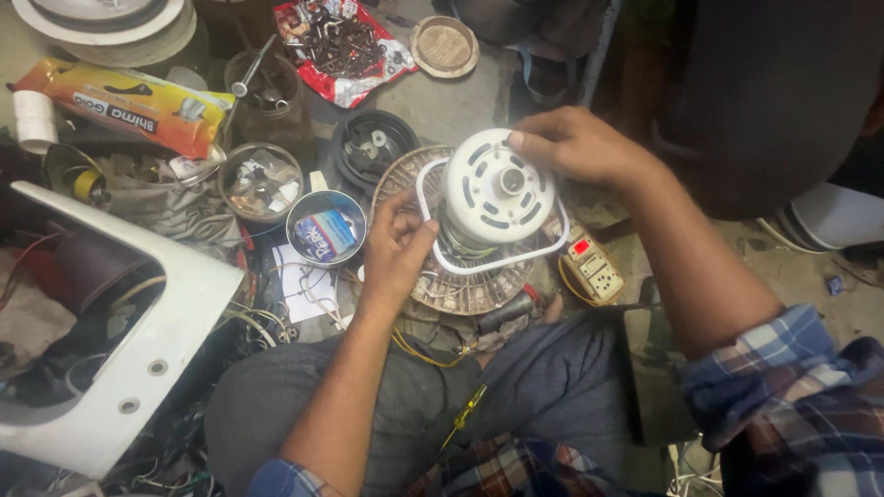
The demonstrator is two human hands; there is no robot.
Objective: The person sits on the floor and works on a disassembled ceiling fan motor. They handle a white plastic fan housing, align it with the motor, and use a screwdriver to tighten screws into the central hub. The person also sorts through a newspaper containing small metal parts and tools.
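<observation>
Illumination is moderate and uneven, falling from above onto the centre of the view. The white motor housing (497,191) is the brightest surface and shows mild glare with reduced detail. The upper right corner and lower left clutter sit in deep shadow. The white panel (138,359) reflects softly. Focus is acceptable centrally; edges show slight softness, wide-angle stretching, and visible grain.

A round steel tin (326,227) holding a blue packet sits just left of the left hand (396,253). Beyond it, a red bag of dark parts (343,41). Right of it, a switch box (592,267). Far left, a white moulded housing (120,359).
</observation>
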